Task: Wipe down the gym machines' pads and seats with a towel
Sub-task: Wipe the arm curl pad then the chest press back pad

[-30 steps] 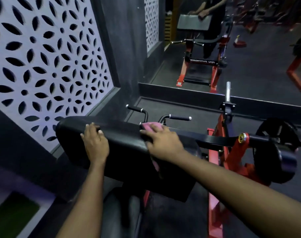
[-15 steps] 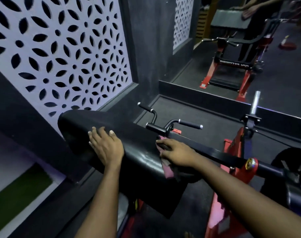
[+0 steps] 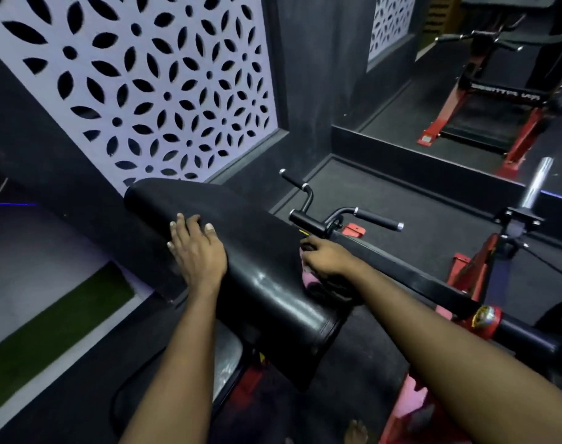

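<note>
The left hand [image 3: 198, 251] is lying flat with straight fingers on top of the black arm pad [image 3: 267, 283], toward its left end, and is gripping nothing. The right hand [image 3: 326, 259] is curling its fingers over a pink towel [image 3: 310, 280] and pressing it against the pad's far right edge, just beside the black handles [image 3: 375, 219] of the red-framed curl machine [image 3: 475, 267].

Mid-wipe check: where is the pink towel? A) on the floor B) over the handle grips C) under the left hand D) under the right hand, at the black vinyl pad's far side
D: pink towel shows beneath the right hand; left hand lies bare on the black pad.
</note>
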